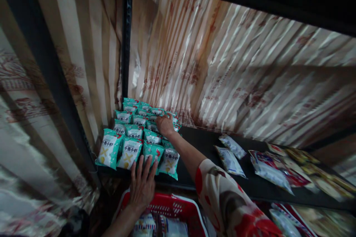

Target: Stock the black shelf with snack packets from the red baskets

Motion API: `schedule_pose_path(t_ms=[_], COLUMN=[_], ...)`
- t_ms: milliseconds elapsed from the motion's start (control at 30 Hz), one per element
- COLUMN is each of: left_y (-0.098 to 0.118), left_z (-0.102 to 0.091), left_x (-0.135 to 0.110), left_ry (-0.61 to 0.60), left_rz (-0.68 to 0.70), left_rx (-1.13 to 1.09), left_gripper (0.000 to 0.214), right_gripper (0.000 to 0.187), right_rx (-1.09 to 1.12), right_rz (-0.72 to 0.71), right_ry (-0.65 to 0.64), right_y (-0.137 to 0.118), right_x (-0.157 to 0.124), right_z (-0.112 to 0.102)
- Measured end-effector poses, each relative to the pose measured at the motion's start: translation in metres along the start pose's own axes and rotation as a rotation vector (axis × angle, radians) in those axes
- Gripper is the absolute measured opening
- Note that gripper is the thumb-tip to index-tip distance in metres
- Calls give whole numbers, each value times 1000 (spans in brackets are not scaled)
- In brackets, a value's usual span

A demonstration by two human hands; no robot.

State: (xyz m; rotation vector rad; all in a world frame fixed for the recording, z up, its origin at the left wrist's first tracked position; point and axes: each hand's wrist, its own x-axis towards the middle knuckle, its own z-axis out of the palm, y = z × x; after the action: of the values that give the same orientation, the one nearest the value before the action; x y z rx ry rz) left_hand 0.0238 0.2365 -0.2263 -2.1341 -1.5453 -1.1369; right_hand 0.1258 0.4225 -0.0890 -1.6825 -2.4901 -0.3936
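Several teal-and-white snack packets [130, 153] stand in tight rows at the left end of a black shelf [194, 140]. My left hand [143, 183] has its fingers stretched out, their tips against the lower part of the front-row packets. Further back, my right hand [166, 125] reaches over the rows with its fingers bent down on the packets towards the back right. Its fingertips are partly hidden, and I cannot make out whether a packet is gripped. Under the shelf's front edge stands a red basket [191, 207] with white-and-blue packets [176, 227] inside.
Two white packets [229, 161] lie right of my right arm. Beyond them are red-and-white packets [275, 168] and yellowish ones [319, 170]. A dark upright post [125, 37] stands at the back left corner. Striped printed sheeting [222, 63] hangs behind the shelf.
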Motion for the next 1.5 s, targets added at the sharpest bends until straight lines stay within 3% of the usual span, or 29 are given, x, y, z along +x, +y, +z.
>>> schedule_pose_path(t_ms=[467,633,733,867,1000,1133,1267,1367,1500], left_y=[-2,-1,-2,-3,-2,2,14,27,33], left_z=[6,6,5,5,4,-1,-14,-23,-26], left_x=[-5,-5,-5,-7,-8,-11,-23,-37,-49], left_ry=[-5,19,21,22,15,-17,-41,-122,-183], left_rz=[-14,2,16,13,22,30,43,44,23], left_rx=[-29,-9,-15,-39,-83,-110,-129,-122,-128], left_gripper=[57,58,61,63,62,62,58,58,58], right_gripper=[27,22,25,27,26,26,24,24,29], right_rx=[54,140,292,594,720,733,709,710,707], right_rz=[88,58,40,47,227,366,345,274,170], right_ry=[40,21,125,430,627,613,562,492,390], right_y=[-2,2,8,16,19,14,-1,-19,-47], right_x=[3,0,-11,-56,-127,-197,-248,-269,-272], right_z=[4,1,-3,-9,-6,13,27,32,35])
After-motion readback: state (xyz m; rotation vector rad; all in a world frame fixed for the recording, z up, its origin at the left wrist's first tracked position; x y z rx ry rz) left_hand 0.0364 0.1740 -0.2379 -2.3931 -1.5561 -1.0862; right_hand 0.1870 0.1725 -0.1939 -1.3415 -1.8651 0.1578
